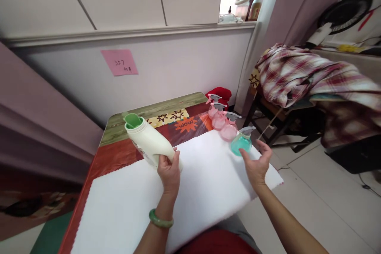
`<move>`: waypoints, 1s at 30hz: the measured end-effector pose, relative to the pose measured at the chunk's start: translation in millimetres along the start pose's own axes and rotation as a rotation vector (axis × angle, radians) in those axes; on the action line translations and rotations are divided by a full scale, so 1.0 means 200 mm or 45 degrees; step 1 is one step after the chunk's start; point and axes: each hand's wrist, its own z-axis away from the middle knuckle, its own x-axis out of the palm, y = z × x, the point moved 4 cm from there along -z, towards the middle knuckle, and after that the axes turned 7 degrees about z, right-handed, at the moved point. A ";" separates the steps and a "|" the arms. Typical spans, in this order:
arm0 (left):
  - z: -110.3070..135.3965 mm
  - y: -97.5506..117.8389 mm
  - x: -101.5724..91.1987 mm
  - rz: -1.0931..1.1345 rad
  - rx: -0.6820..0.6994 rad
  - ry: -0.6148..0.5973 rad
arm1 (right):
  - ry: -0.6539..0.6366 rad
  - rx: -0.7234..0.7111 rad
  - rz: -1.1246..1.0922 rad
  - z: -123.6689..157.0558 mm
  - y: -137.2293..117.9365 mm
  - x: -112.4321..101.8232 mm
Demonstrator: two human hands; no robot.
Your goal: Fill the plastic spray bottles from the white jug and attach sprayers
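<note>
My left hand (169, 172) is wrapped round the handle of a cream plastic jug-like bottle (153, 141), which tilts to the left above the white sheet. Its mouth has a green spout (133, 120) and no cap on it. My right hand (257, 162) is beside a teal spray bottle (241, 145), with thumb and fingers spread apart. Whether the thumb touches that bottle I cannot tell. Behind it, several pink spray bottles (228, 130) with grey trigger heads stand in a row at the table's right edge.
A white sheet (208, 178) covers much of the patterned table (104, 158). Against the wall behind hangs a pink note (120, 62). To the right, a plaid cloth (297, 71) drapes over a chair. Something red (224, 94) lies behind the pink bottles.
</note>
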 end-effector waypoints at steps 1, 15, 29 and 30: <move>-0.01 0.00 0.00 -0.016 -0.004 -0.009 | -0.013 0.029 0.049 -0.04 0.04 0.01; 0.12 0.26 -0.26 -0.409 0.028 -0.123 | -0.395 0.383 0.119 0.00 0.02 0.11; -0.04 0.84 -0.10 0.359 -0.421 -1.171 | -2.738 0.386 -1.372 0.44 -1.03 0.13; -0.03 0.84 -0.11 0.400 -0.469 -1.193 | -2.834 0.461 -1.450 0.48 -1.05 0.15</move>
